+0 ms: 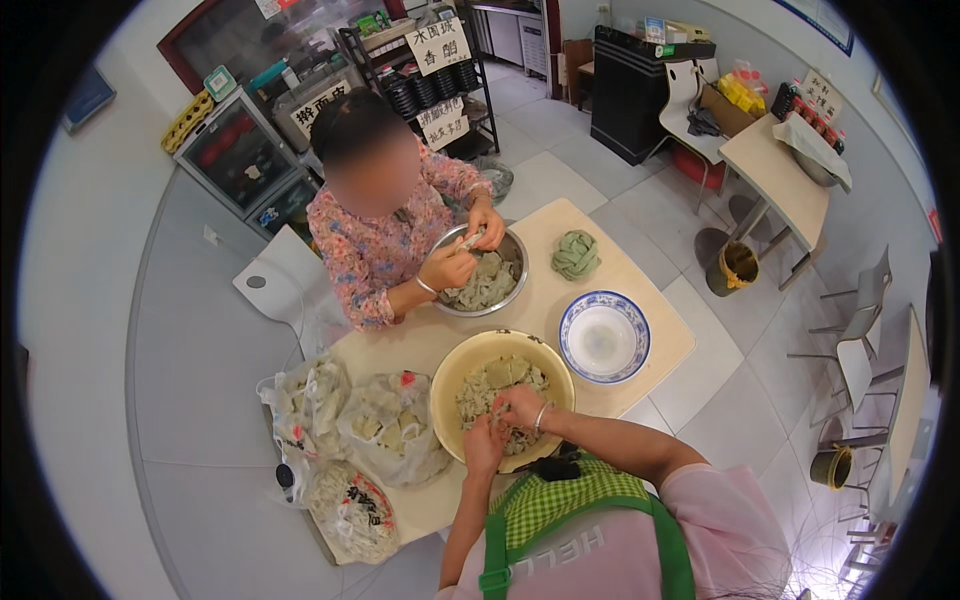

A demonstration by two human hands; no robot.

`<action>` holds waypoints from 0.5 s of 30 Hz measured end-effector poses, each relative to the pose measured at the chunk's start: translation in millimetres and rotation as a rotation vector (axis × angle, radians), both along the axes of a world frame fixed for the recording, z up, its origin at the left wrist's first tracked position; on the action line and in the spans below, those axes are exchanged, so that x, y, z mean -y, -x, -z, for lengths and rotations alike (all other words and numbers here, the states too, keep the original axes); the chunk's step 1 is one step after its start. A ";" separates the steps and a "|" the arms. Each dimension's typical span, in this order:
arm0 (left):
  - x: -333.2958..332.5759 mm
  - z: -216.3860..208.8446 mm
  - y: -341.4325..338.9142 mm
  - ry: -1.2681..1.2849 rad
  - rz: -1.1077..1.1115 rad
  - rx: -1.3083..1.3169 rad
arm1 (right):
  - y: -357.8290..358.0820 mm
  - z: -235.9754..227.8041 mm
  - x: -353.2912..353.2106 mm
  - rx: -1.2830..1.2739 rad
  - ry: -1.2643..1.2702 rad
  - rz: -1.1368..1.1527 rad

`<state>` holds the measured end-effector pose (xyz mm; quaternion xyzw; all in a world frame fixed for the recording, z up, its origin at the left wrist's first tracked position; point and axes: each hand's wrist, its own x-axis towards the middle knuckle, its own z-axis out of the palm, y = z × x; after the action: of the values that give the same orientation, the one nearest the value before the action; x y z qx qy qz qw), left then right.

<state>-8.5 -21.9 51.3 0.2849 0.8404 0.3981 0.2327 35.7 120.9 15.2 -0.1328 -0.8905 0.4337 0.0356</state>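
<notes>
Greyish-green torn pieces (505,373) lie heaped in the yellow basin (444,395). Over them the left hand (486,447) and right hand (521,408) meet, wrists angled inward, fingers curled together; whether either grip pinches a piece, I cannot tell. The pale worktop (665,345) also carries a blue-rimmed bowl (605,337), filled plastic bags (395,425) and a metal bowl (521,265), a co-worker's hands (447,268) above it. Beyond are floor tiles (560,130) and a black cabinet (625,110). The person's hands hide some pieces; their left forearm is cut off below.
</notes>
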 end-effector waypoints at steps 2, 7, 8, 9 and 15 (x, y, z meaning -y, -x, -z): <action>1.4 3.0 -1.8 -0.111 -0.059 0.166 | -2.5 5.4 -4.6 -0.002 -0.019 0.093; 1.5 5.7 -0.5 -0.053 -0.100 0.036 | -8.5 -3.7 -16.7 0.036 0.315 0.172; 1.4 7.9 0.2 -0.116 -0.144 0.147 | -8.6 -9.2 -14.6 0.029 0.370 0.131; -0.5 8.8 -0.3 -0.180 -0.184 0.261 | -9.7 -15.9 -12.2 0.023 0.424 0.095; -1.6 17.5 -0.6 -0.459 -0.281 0.503 | -14.7 -33.3 -6.8 0.033 0.510 0.009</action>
<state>-7.9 -20.3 33.8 0.1045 0.6767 0.6619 0.3051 50.4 127.6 48.5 -0.1485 -0.7523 0.6418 -0.0116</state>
